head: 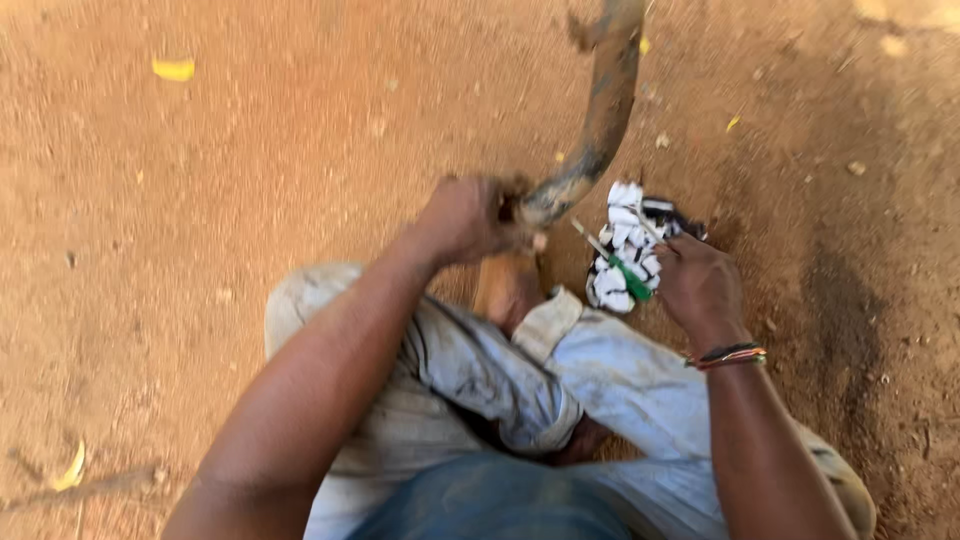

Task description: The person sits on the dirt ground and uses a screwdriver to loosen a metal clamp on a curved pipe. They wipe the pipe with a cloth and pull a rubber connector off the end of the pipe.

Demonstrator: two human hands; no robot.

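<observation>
Pipe point(603, 110): curved, dirt-caked, dark metal; lower end lay gripped in the left fist.
Screwdriver point(618, 264): green-handled, tilted, pinched with black-and-white rag point(625, 240) by right.

A single head-mounted camera supplies the only view; no second view exists to overlap with it. The camera looks steeply downward from above the person's crouched body onto the reddish-brown dirt ground point(200, 250). The person's pale grey trousered knees point(560, 380) fill the lower centre of the frame, close to the lens. The forearms enter from the bottom edge and extend upward into the frame. The curved, dirty grey pipe point(608, 100) exits at the top edge. The frame is motion-blurred.
</observation>
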